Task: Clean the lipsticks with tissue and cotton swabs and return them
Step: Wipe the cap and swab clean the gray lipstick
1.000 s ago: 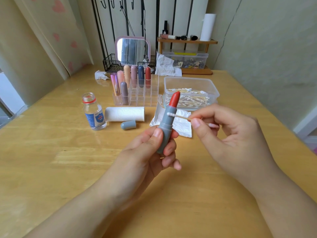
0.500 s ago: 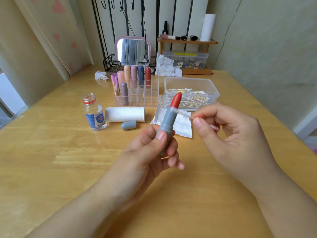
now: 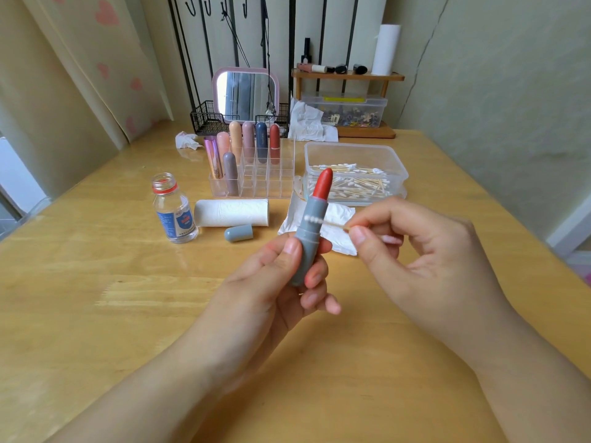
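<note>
My left hand grips an uncapped grey lipstick upright, its red bullet extended. My right hand pinches a cotton swab whose white tip lies against the grey tube just below the bullet. The lipstick's grey cap lies on the table. A flat white tissue lies behind my hands. A clear organizer holds several capped lipsticks. A clear tub holds many cotton swabs.
A small open bottle with a blue label stands at the left beside a tissue roll. Behind are a pink mirror, crumpled tissues, a wire basket and a wooden shelf. The table is wooden.
The swab tip has come back onto the grey tube after being drawn away to the right half a second ago. My left hand has tilted the lipstick slightly.
</note>
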Tool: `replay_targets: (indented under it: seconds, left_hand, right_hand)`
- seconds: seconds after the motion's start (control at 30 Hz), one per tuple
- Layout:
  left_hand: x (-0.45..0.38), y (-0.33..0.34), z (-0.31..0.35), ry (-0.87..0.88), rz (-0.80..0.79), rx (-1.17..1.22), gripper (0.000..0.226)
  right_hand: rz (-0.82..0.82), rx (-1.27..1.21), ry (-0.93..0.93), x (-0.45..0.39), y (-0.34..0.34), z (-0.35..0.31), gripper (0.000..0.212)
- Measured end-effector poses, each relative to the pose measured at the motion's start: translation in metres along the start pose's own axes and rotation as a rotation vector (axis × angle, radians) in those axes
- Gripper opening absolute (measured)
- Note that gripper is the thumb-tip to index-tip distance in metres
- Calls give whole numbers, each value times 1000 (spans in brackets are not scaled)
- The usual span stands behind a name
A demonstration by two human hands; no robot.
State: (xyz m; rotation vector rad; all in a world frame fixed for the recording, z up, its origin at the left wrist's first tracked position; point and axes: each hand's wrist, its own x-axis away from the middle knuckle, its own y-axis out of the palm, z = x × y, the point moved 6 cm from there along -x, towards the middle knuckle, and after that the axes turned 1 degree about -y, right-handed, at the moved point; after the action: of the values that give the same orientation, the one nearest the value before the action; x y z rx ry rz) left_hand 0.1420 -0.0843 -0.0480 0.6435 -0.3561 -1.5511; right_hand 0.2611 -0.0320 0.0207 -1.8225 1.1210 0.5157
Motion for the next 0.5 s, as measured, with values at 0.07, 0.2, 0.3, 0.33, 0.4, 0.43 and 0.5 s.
replay_targets:
  seconds: [0.07,0.2,0.3,0.33,0.4,0.43,0.5]
  left_hand:
    - [0,-2,-1,-6,23,-1,28]
    - [0,-1,-2,-3,9,1,25]
    - [0,-3,-1,9,-29,0,27]
    - [0,-2,0,10,-38,2,30]
    - [1,0,1,11,-21,6,29]
    - [1,1,2,12,-9,-3,30]
    - [3,4,4,20,-5,-40,29]
  right_hand:
    - [37,-25,22,-1,-3,3,12]
    - [-34,-17,0,1,1,-2,12]
    - [-13,-5,7,0,1,-1,12]
    - [10,-15,21,0,-1,1,12]
    - [12,-37,33,-1,-3,3,12]
    - [-10,-44,27,0,-2,3,11]
    - [-53,-48,5,1,1,0,10]
